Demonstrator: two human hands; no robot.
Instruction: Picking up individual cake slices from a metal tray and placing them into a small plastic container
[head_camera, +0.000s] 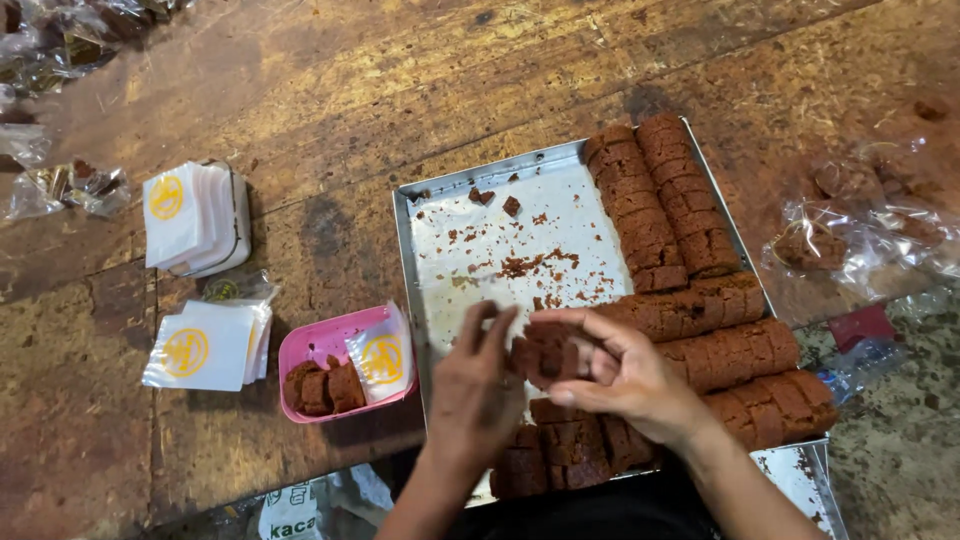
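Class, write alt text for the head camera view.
Both hands, left hand and right hand, hold a brown cake slice over a metal tray of sliced brown cake rows. Left of it sit a pink tub and white wrappers.

Dark reddish-brown cake slices (700, 330) fill a silver tray (420, 200) lined white. The small tub (310, 345) is pink; the white packets (190, 215) carry yellow round emblems.

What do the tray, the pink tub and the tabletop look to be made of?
Tray: thin metal, dull silver sheen, folded rim. Pink tub: likely plastic, smooth and evenly coloured. Tabletop: apparently wood, worn brown with grain streaks and stains.
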